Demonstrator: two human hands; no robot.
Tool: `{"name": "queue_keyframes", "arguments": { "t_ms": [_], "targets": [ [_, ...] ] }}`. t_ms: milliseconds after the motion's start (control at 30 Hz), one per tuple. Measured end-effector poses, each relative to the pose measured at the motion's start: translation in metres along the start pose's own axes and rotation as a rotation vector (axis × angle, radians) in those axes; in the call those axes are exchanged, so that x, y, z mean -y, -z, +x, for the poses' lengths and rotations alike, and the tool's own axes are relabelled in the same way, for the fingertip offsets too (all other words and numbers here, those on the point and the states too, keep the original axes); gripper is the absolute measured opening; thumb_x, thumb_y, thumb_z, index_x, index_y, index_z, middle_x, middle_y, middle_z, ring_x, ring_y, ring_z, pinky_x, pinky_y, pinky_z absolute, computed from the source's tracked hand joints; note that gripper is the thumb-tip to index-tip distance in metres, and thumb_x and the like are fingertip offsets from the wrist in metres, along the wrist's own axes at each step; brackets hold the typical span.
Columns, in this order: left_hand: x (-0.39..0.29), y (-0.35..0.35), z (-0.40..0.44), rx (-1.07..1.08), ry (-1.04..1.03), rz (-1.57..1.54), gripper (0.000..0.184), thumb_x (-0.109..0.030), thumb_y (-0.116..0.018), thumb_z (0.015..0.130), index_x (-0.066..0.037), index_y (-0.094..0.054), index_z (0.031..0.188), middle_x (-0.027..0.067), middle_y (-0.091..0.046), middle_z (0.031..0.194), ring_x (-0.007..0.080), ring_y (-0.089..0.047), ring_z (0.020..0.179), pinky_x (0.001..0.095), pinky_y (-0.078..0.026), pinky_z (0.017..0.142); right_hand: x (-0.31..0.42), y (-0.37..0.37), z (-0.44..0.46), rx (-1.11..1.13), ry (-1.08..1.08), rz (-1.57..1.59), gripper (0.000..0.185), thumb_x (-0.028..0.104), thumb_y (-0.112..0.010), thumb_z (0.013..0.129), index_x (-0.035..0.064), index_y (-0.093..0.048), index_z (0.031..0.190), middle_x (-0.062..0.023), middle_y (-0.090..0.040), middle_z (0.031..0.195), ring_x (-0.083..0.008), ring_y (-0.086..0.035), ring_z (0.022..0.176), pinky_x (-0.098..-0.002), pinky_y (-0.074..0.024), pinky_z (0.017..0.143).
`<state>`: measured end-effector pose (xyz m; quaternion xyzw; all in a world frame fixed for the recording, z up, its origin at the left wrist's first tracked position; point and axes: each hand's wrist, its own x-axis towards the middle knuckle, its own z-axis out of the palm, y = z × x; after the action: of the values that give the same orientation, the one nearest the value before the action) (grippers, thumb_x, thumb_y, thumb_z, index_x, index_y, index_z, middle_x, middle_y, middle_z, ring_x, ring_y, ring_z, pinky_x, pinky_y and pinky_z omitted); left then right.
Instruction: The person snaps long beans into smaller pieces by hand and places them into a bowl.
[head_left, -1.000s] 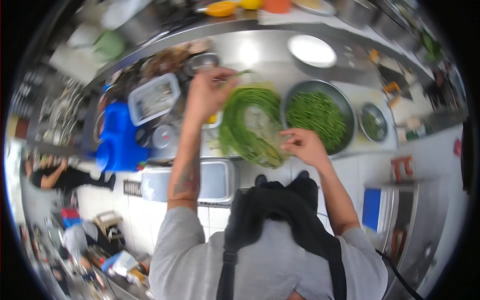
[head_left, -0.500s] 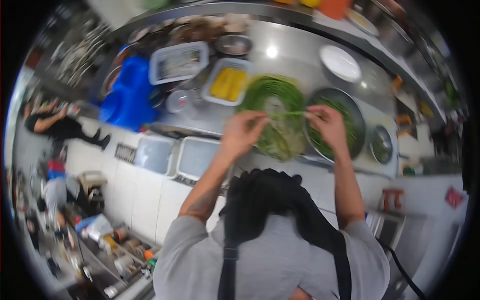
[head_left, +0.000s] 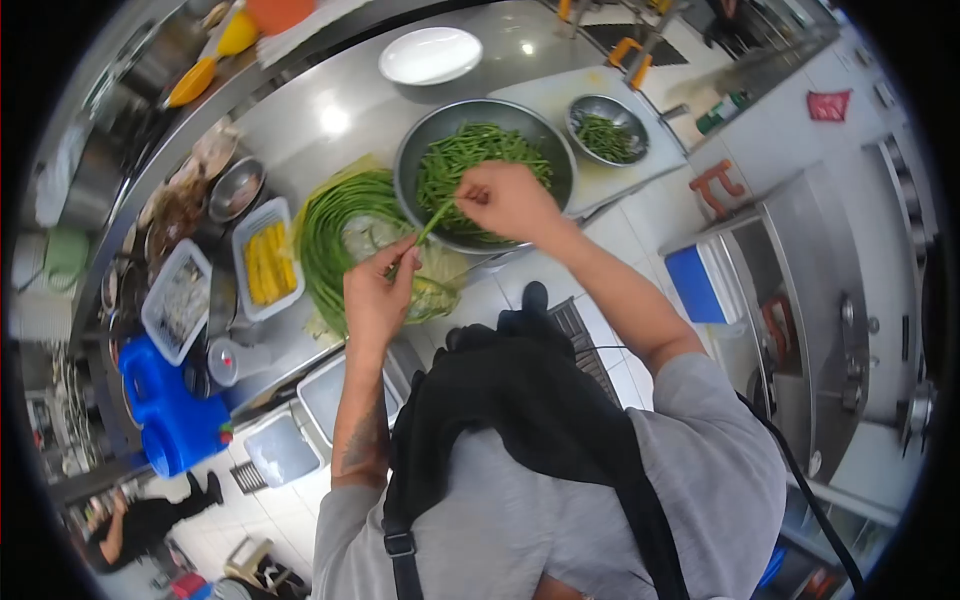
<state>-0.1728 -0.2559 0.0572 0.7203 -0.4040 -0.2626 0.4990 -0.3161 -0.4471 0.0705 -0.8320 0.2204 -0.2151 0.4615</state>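
Observation:
My left hand [head_left: 380, 292] pinches one end of a green long bean [head_left: 435, 222], near the front of the counter. At its other end, the fingers of my right hand [head_left: 512, 200] are pinched together over the large metal bowl. Cut or broken bean pieces [head_left: 480, 150] fill much of that metal bowl [head_left: 408, 160]. To the left of the bowl lies a coiled bundle of long beans [head_left: 325, 225] on yellowish plastic wrapping [head_left: 440, 285], partly behind my left hand.
A small metal bowl [head_left: 610, 115] of bean pieces stands on a white board [head_left: 545, 95]. Behind is a white oval dish [head_left: 430, 55]. Trays with yellow pieces [head_left: 265, 265] and pale food [head_left: 180, 305] sit left, beside a blue jug [head_left: 165, 410]. Another person [head_left: 135, 525] stands lower left.
My view has turned toward the right, so the counter appears rotated. Both hands still hold the bean between them, now slanted, with my right hand over the large bowl.

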Motion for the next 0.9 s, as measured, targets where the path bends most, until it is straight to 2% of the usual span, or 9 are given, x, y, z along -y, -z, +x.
{"name": "queue_keyframes", "arguments": {
  "t_ms": [67,100,267,400,467,533,700,867,900],
  "targets": [
    [-0.015,-0.027,0.004,-0.1,-0.208,0.428,0.02,-0.017,-0.068,0.091,-0.005,-0.076,0.104,0.017,-0.074,0.088,0.0293,-0.073,0.075,0.0366,-0.056,0.071,0.002,-0.003,-0.009,-0.079,0.193,-0.694,0.013,0.007,-0.066,0.078,-0.0003,-0.068,0.088,-0.0189,-0.067,0.083,-0.0314,-0.071,0.075,-0.04,-0.0568,0.067],
    [-0.023,-0.038,0.006,-0.103,-0.249,0.438,0.018,-0.017,-0.068,0.089,-0.005,-0.076,0.1,0.0197,-0.072,0.09,0.0388,-0.069,0.08,0.0422,-0.056,0.072,-0.01,-0.008,-0.013,-0.104,0.196,-0.73,0.013,0.007,-0.064,0.075,0.0002,-0.067,0.085,-0.0201,-0.067,0.086,-0.0368,-0.07,0.078,-0.0447,-0.0569,0.069],
    [-0.039,-0.064,0.017,0.023,-0.375,0.512,0.019,-0.018,-0.068,0.09,-0.005,-0.076,0.102,0.0193,-0.073,0.089,0.0358,-0.07,0.073,0.0407,-0.056,0.07,-0.078,0.059,0.005,-0.233,0.045,-0.959,0.014,0.007,-0.064,0.073,0.0012,-0.07,0.084,-0.0225,-0.068,0.08,-0.0392,-0.07,0.074,-0.049,-0.0569,0.066],
    [-0.032,-0.042,0.035,0.053,-0.182,0.159,0.023,-0.018,-0.069,0.093,-0.001,-0.074,0.107,0.014,-0.075,0.083,0.0191,-0.071,0.068,0.0312,-0.054,0.068,-0.096,0.166,0.017,-0.805,-0.107,-0.524,0.023,0.025,-0.063,0.085,0.0048,-0.073,0.089,-0.0176,-0.071,0.078,-0.0402,-0.069,0.079,-0.0474,-0.0553,0.074],
    [-0.028,-0.029,0.045,0.222,-0.059,-0.028,0.026,-0.016,-0.068,0.095,0.006,-0.071,0.109,0.01,-0.074,0.086,0.0108,-0.069,0.081,0.0241,-0.051,0.075,-0.144,0.188,0.017,-0.643,-0.198,-0.649,0.03,0.034,-0.066,0.087,0.0049,-0.073,0.092,-0.0194,-0.072,0.086,-0.0404,-0.069,0.084,-0.0459,-0.0556,0.078],
    [-0.025,-0.024,0.055,0.232,-0.047,-0.082,0.021,-0.013,-0.07,0.093,0.004,-0.073,0.105,0.0083,-0.074,0.083,0.0108,-0.068,0.077,0.0257,-0.052,0.074,-0.138,0.18,0.02,-0.175,-0.301,-0.856,0.039,0.042,-0.067,0.089,0.0051,-0.074,0.096,-0.0219,-0.071,0.096,-0.0404,-0.068,0.09,-0.0443,-0.0559,0.08],
    [-0.016,-0.02,0.06,0.313,0.047,-0.164,0.019,-0.012,-0.071,0.093,0.004,-0.072,0.102,0.0077,-0.074,0.082,0.0083,-0.067,0.075,0.0236,-0.05,0.071,-0.016,0.069,0.01,0.448,-0.233,0.295,0.038,0.036,-0.063,0.096,0.0017,-0.072,0.11,-0.0066,-0.075,0.088,-0.0146,-0.07,0.079,-0.0308,-0.0548,0.069],
    [-0.011,-0.021,0.059,0.243,-0.006,-0.102,0.018,-0.012,-0.07,0.092,0.003,-0.073,0.099,0.0088,-0.073,0.078,0.0094,-0.066,0.069,0.0248,-0.051,0.066,0.002,0.024,0.015,0.398,0.062,-0.067,0.023,0.022,-0.062,0.093,0.0029,-0.073,0.099,-0.0089,-0.074,0.083,-0.019,-0.069,0.068,-0.0349,-0.054,0.064],
    [-0.011,-0.022,0.059,0.189,-0.051,0.061,0.019,-0.014,-0.072,0.089,0.003,-0.073,0.099,0.0122,-0.073,0.079,0.0149,-0.069,0.069,0.0277,-0.052,0.066,0.01,0.016,0.011,0.331,0.146,-0.381,0.019,0.019,-0.063,0.089,0.0021,-0.071,0.093,-0.0107,-0.073,0.081,-0.0233,-0.069,0.068,-0.0379,-0.0544,0.063]
  ]
}}
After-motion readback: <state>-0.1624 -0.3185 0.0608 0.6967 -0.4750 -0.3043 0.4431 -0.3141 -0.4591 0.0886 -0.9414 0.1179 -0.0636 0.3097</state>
